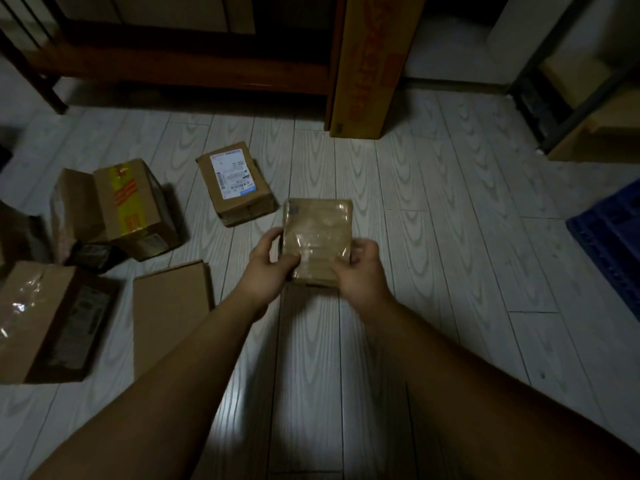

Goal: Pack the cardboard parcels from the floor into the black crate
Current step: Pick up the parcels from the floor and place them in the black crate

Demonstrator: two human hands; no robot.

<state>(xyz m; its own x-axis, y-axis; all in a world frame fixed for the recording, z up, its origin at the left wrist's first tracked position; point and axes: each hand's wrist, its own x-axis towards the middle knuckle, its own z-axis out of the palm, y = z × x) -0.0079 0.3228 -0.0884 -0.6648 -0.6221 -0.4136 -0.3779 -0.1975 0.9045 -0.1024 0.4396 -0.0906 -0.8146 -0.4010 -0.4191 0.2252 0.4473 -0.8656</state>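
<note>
The held parcel (317, 240) is brown cardboard under glossy clear tape; the flat parcel (169, 313) is matt cardboard; another box (128, 199) carries shiny yellow tape; the floor (433, 237) is smooth, faintly shiny wood-grain planking

Pale wood-grain plank floor (433, 237). Lying directly on it, left half: labelled parcel (235, 183), white shipping label up; yellow-taped parcel (133, 206), tilted, next to a dark pouch (90, 256); clear-taped box (45, 320) at the left edge; flat cardboard parcel (169, 306) just beside that box. Standing upright at the far side: tall yellow carton (367, 64). At the right edge: dark blue crate (609, 244).
</note>
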